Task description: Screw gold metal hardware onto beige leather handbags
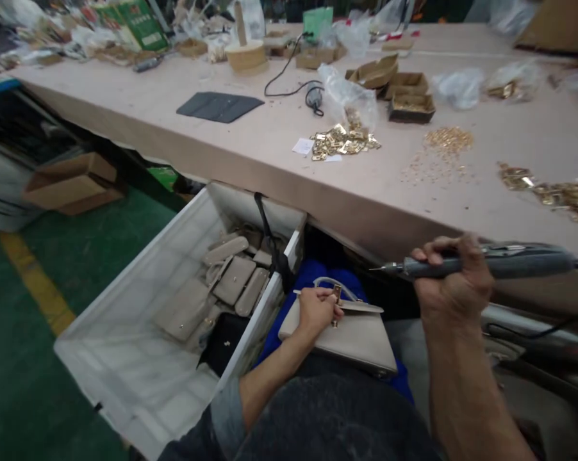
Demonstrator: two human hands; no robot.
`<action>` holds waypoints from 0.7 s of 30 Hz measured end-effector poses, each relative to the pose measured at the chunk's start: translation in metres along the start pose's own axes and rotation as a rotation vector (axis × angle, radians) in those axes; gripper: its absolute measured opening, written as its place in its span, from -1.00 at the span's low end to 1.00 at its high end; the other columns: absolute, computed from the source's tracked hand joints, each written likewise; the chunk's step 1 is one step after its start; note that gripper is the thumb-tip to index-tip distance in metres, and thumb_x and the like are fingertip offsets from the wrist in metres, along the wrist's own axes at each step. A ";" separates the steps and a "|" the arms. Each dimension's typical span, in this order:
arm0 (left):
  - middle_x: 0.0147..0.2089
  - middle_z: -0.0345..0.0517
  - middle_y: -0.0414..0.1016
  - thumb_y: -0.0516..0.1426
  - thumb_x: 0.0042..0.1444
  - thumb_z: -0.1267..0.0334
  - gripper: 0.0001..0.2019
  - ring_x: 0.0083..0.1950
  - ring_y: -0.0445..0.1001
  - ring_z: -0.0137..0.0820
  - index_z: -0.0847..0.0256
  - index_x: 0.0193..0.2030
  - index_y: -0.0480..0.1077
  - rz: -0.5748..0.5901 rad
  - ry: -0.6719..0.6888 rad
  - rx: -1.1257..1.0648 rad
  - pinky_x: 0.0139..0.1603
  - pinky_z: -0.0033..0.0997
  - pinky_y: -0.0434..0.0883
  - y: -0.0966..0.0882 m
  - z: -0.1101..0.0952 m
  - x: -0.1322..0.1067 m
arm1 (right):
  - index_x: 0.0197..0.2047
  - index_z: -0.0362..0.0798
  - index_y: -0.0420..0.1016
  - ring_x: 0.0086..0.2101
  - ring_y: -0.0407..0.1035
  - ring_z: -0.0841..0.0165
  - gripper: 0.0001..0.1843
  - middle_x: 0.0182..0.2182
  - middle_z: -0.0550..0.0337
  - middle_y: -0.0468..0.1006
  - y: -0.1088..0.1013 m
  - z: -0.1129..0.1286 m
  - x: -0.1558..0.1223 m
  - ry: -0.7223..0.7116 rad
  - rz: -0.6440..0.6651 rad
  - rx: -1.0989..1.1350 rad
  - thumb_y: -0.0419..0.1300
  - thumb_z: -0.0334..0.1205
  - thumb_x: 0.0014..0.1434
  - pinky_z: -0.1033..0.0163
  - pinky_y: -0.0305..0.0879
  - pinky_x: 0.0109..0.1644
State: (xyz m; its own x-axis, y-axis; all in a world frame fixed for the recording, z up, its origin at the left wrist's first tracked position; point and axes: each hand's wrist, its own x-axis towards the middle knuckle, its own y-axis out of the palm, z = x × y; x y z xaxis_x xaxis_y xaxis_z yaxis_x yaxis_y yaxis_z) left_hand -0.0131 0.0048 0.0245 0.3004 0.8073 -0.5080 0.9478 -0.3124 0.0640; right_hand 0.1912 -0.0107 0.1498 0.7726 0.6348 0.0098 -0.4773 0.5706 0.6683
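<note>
Right under your left hand (318,308), on a blue cloth (311,272) close in front of your body, lies the pale handbag (356,339), its front toward you. The fingers of that hand are closed in a pinch at the gold clasp (336,293) near the bag's upper edge; they cover part of it, so you cannot tell whether it sits fully in place. Your right hand (455,275), up and to the right of the bag, is wrapped firmly around a grey driver (524,261), whose thin tip points left toward the left hand, apart from the bag.

The step in hand looks like positioning the clasp for fastening. The next move probably calls for keeping that pinch steady, lowering the driver and setting its tip squarely on the fastener, clear of your fingertips and the pale material.

Just left of your left hand stands a white crate (125,384), with small pale bags (236,280) and a black bag (226,342) inside. Beyond both hands runs the table (389,182), carrying a heap of gold fittings (339,142) and, farther right, scattered small gold pieces (449,141). A dark flat sheet (219,106) lies beyond the left hand, toward the left.
</note>
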 end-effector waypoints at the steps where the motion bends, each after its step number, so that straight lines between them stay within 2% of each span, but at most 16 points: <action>1: -0.58 -0.03 0.56 0.20 0.14 0.35 -0.83 -0.61 0.50 -0.41 0.41 -0.34 0.61 0.004 0.005 0.003 -0.56 -0.50 0.48 -0.001 0.000 -0.001 | -0.40 -0.01 0.35 -0.56 0.23 0.52 -0.67 -0.48 0.36 0.43 0.000 -0.010 -0.014 0.007 0.001 -0.041 0.46 -0.17 0.12 0.29 0.39 -0.40; 3: -0.58 -0.02 0.56 0.20 0.16 0.37 -0.83 -0.61 0.51 -0.40 0.41 -0.33 0.61 0.007 0.019 0.015 -0.56 -0.49 0.49 -0.001 0.001 -0.004 | -0.40 -0.02 0.36 -0.57 0.25 0.49 -0.66 -0.49 0.35 0.46 0.001 -0.029 -0.037 -0.003 0.014 -0.116 0.49 -0.19 0.07 0.27 0.39 -0.42; 6: -0.59 -0.02 0.56 0.19 0.16 0.39 -0.84 -0.62 0.50 -0.39 0.41 -0.33 0.61 -0.002 0.024 0.017 -0.58 -0.49 0.49 -0.002 0.000 -0.006 | -0.42 -0.04 0.43 -0.59 0.27 0.47 -0.72 -0.50 0.28 0.51 0.006 -0.049 -0.054 -0.075 0.077 -0.194 0.46 -0.19 0.13 0.25 0.37 -0.43; 12: -0.59 -0.04 0.56 0.18 0.15 0.38 -0.83 -0.62 0.52 -0.38 0.40 -0.31 0.62 0.001 0.048 0.027 -0.58 -0.50 0.48 -0.001 0.000 -0.008 | -0.45 -0.08 0.49 -0.61 0.31 0.45 -0.75 -0.53 0.26 0.52 0.012 -0.067 -0.063 -0.184 0.194 -0.308 0.44 -0.23 0.16 0.23 0.36 -0.46; 21: -0.58 -0.04 0.57 0.19 0.13 0.38 -0.83 -0.61 0.53 -0.36 0.40 -0.30 0.62 -0.017 0.040 0.033 -0.60 -0.49 0.46 -0.002 0.004 -0.004 | -0.46 -0.08 0.49 -0.60 0.34 0.42 -0.74 -0.54 0.27 0.51 0.012 -0.081 -0.066 -0.230 0.211 -0.348 0.47 -0.25 0.13 0.22 0.36 -0.46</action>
State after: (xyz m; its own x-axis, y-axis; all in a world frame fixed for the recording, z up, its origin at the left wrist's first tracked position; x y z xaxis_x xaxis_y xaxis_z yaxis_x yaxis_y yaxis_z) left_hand -0.0167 0.0004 0.0232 0.2888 0.8318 -0.4741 0.9491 -0.3139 0.0273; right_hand 0.1008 -0.0033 0.0967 0.6976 0.6464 0.3092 -0.7156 0.6074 0.3448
